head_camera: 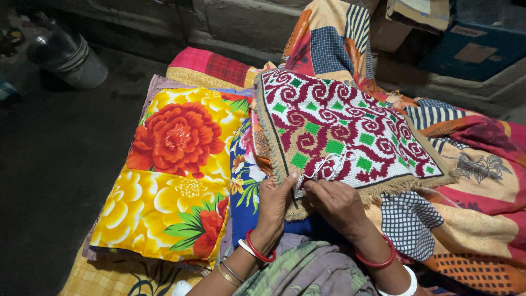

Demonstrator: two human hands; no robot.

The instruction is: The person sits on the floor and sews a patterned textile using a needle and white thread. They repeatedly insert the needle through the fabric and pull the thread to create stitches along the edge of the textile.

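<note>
Cloth: woolly and thick, the stitched mat is white with dark red swirls and green squares. It lies over our lap and the patchwork blanket, its near edge right at our hands.
Left grip: our left hand holds the mat's near corner, thumb on top and fingers tucked under. It is pinching the edge.
Right grip: our right hand has its fingertips pressed together on the white thread, just beside the left thumb.
How it feels: we think the mat is soft and floppy, light, and not slippery. It bends where we lift it.
Where to hold: the fringed edge close to the left grip looks best, because the middle would sag.
Thread: thin and easy to snap or tangle, so we would pull gently.
Beside the grip: a flower pillow lies just past our left hand.
</note>
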